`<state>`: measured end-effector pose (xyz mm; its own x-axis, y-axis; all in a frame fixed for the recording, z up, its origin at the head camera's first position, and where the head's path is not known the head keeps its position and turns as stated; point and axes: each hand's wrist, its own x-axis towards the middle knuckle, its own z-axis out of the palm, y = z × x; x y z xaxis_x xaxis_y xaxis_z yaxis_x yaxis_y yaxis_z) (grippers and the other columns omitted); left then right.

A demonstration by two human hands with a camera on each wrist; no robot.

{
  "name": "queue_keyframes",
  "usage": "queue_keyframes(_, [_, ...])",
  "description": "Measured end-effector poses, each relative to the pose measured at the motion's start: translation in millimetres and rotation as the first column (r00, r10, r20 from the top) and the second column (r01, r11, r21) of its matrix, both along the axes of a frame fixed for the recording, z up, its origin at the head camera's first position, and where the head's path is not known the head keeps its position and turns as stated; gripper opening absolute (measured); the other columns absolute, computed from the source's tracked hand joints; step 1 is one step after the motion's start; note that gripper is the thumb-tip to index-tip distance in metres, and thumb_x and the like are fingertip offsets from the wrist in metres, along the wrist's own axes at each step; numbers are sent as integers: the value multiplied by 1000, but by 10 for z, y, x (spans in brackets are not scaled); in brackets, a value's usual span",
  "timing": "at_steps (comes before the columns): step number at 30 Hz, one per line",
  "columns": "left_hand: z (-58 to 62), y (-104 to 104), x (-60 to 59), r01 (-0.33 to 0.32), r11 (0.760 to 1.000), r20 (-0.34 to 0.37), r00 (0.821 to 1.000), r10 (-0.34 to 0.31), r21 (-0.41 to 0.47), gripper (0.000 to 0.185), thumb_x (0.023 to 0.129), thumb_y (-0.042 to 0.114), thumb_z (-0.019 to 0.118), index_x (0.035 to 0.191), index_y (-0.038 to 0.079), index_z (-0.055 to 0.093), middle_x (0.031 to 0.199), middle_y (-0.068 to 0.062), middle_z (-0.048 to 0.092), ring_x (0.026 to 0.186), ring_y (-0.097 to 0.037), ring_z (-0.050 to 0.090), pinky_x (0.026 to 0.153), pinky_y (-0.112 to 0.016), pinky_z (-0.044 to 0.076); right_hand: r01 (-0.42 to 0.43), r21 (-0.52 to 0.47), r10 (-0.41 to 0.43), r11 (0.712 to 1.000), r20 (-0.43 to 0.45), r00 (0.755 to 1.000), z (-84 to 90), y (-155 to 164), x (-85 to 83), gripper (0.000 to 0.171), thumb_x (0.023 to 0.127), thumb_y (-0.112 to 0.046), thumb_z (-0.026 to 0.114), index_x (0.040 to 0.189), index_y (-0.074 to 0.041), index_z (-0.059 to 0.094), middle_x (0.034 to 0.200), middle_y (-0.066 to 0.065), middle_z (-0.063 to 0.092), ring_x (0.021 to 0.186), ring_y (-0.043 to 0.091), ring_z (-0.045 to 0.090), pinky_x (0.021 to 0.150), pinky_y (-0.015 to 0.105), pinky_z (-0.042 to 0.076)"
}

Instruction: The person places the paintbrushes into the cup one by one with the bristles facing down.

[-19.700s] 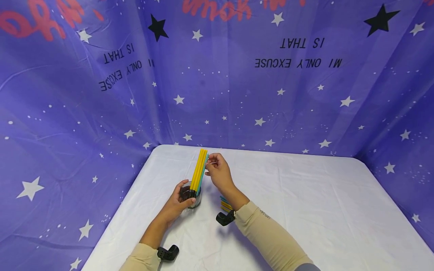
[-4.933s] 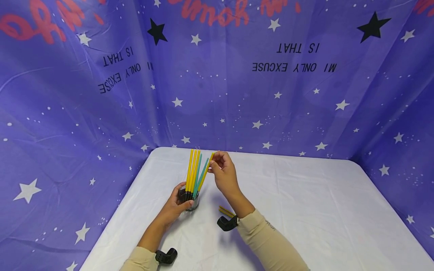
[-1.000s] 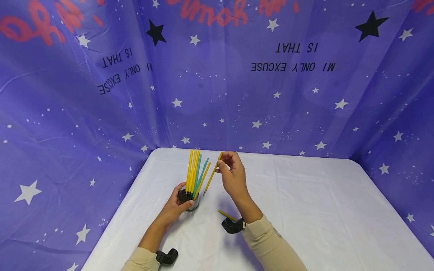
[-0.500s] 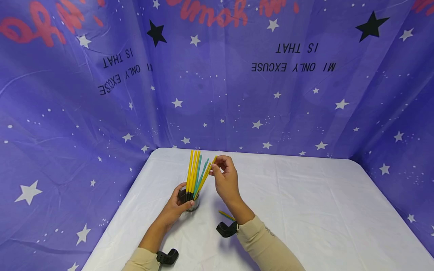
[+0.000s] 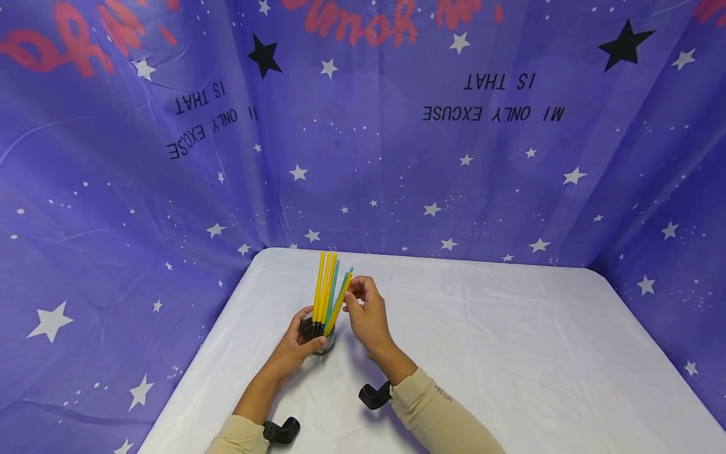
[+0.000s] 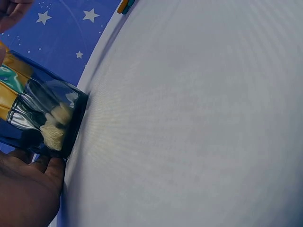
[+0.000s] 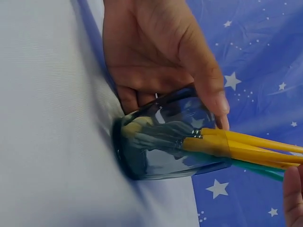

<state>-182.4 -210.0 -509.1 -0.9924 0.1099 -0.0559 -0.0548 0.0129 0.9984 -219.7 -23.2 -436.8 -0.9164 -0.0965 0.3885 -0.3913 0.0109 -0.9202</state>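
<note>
In the head view a clear drinking glass (image 5: 329, 344) stands on the table, and my left hand (image 5: 291, 350) grips it round the side. Several paintbrushes (image 5: 324, 287) with yellow or teal handles lean in it, handles up. Through the glass wall in the right wrist view, their pale bristles (image 7: 137, 128) show near the bottom. My right hand (image 5: 370, 318) pinches a yellow-handled paintbrush (image 5: 338, 308) by its upper end at the right of the bunch. Its lower end is inside the glass, among the others.
My right forearm mostly hides the paintbrushes lying on the table; a yellow tip (image 5: 370, 355) peeks out in the head view. Yellow and teal handle ends (image 6: 125, 5) show at the top of the left wrist view. A purple star-patterned cloth (image 5: 397, 157) hangs round the white-covered table (image 5: 510, 340).
My right hand has brought a yellow paintbrush left and down into the glass. Since the oldest frame the glass has gained several paintbrushes and the table pile has shrunk. My left hand keeps its grip.
</note>
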Motion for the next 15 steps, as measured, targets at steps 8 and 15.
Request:
queue_keyframes(8, [1,13,-2,-6,1000,-7,1000,6,7,78,90,6,71,152,22,26,151,-20,37,134,-32,42,97,-29,42,-26,190,20,982,32,999,-145,125,-102,12,96,-3,60,107,-5,57,93,5,61,84,22,61,72,32,54])
queue_keyframes(15, [6,14,10,-12,1000,-3,1000,12,-4,79,90,7,71,152,21,25,152,-20,36,134,-32,42,97,-28,42,-170,462,157,871,67,985,-301,388,-113,8,95,-7,64,102,-6,63,90,-3,64,82,14,59,73,32,48])
